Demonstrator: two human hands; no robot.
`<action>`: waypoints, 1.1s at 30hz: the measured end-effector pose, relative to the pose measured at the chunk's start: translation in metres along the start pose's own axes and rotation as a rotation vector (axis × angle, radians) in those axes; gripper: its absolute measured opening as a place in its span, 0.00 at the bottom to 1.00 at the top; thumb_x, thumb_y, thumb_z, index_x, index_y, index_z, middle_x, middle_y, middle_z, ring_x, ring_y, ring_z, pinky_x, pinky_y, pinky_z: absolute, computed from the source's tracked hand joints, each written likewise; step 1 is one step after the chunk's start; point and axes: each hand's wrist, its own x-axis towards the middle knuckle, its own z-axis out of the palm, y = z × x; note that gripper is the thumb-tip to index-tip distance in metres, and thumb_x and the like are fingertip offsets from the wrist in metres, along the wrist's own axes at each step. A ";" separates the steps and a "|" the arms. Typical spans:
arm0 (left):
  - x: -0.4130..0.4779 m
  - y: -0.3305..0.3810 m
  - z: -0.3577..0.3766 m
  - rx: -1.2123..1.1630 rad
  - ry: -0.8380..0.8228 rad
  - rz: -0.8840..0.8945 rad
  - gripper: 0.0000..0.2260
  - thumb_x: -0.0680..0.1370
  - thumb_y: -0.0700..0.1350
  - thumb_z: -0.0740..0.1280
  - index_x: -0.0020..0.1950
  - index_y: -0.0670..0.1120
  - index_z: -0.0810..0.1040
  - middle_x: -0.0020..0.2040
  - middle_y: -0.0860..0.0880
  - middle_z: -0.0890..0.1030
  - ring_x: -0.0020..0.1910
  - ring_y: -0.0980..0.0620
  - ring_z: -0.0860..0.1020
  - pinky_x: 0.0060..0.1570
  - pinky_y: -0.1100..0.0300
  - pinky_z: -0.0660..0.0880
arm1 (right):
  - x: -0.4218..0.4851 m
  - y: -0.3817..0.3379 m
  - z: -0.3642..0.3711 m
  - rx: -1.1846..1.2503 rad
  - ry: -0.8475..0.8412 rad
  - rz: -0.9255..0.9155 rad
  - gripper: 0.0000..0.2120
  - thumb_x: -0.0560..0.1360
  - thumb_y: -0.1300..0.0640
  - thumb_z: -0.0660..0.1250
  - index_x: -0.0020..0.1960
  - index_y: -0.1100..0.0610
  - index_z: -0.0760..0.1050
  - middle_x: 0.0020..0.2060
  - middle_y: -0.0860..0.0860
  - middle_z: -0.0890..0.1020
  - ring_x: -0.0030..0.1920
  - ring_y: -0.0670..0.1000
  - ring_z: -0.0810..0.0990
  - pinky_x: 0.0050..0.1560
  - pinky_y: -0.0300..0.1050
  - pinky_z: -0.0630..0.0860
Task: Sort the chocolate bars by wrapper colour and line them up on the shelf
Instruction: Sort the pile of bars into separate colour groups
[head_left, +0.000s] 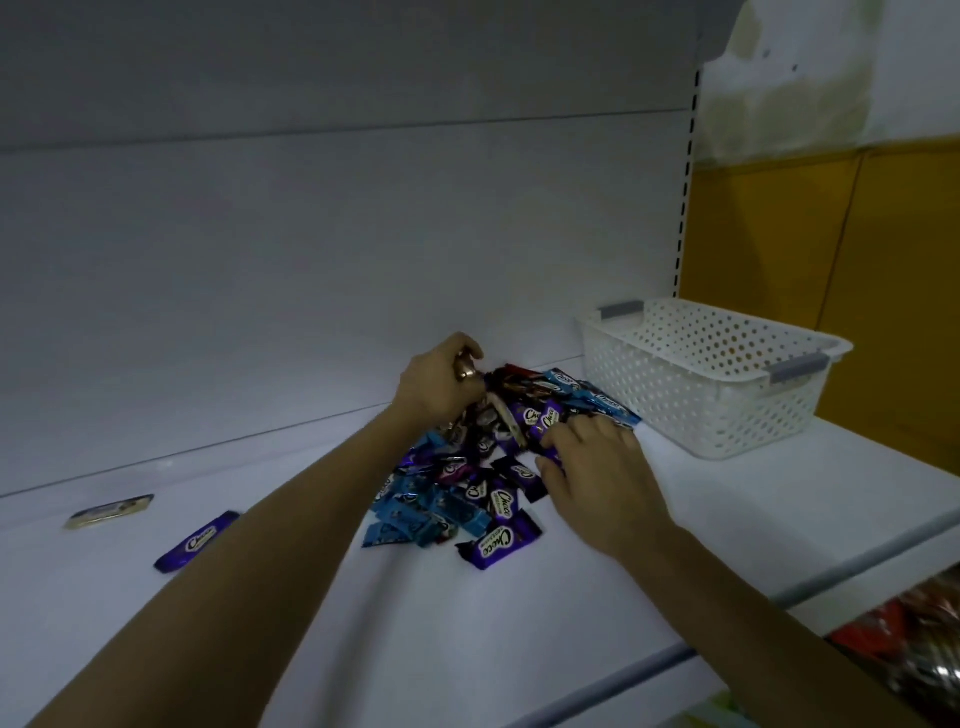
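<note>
Wrapper colours on the white shelf (519, 649)
Heaped chocolate bars (467, 483) purple, light blue, dark brown; lone purple bar (197, 540); cream bar (109, 512); perforated white basket (675, 410), grey handles (799, 370).

The one head view looks forward and down, from near, onto the shelf (519, 649). The bars (467, 499) lie mid-frame and the back panel (311, 234) fills the upper half.

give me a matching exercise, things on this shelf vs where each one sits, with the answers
1 white perforated plastic basket
2 lone purple-wrapped chocolate bar
3 cream-wrapped bar
4 mixed pile of chocolate bars

a middle of the white shelf
b far left, nearest the back panel
c right end
d left, nearer the front edge

Pairs: 1-c, 2-d, 3-b, 4-a
</note>
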 end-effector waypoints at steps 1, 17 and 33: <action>-0.002 0.001 -0.007 -0.077 0.009 -0.021 0.14 0.73 0.40 0.70 0.57 0.47 0.75 0.43 0.52 0.77 0.40 0.52 0.75 0.40 0.62 0.69 | 0.000 0.000 -0.001 -0.008 -0.014 -0.006 0.14 0.80 0.49 0.56 0.61 0.53 0.73 0.55 0.50 0.76 0.57 0.52 0.71 0.59 0.47 0.66; -0.163 -0.045 -0.119 -0.858 0.174 -0.202 0.22 0.73 0.43 0.72 0.65 0.52 0.71 0.48 0.49 0.79 0.37 0.55 0.81 0.31 0.65 0.74 | 0.040 -0.189 -0.032 1.418 -0.420 0.435 0.05 0.78 0.57 0.65 0.51 0.58 0.76 0.40 0.52 0.84 0.29 0.45 0.81 0.32 0.37 0.76; -0.357 -0.158 -0.262 -0.528 0.766 -0.476 0.27 0.73 0.42 0.73 0.67 0.56 0.64 0.44 0.51 0.83 0.35 0.54 0.83 0.29 0.66 0.74 | 0.028 -0.457 0.025 1.203 -0.829 -0.066 0.06 0.76 0.57 0.66 0.52 0.51 0.72 0.34 0.48 0.81 0.24 0.44 0.78 0.26 0.36 0.69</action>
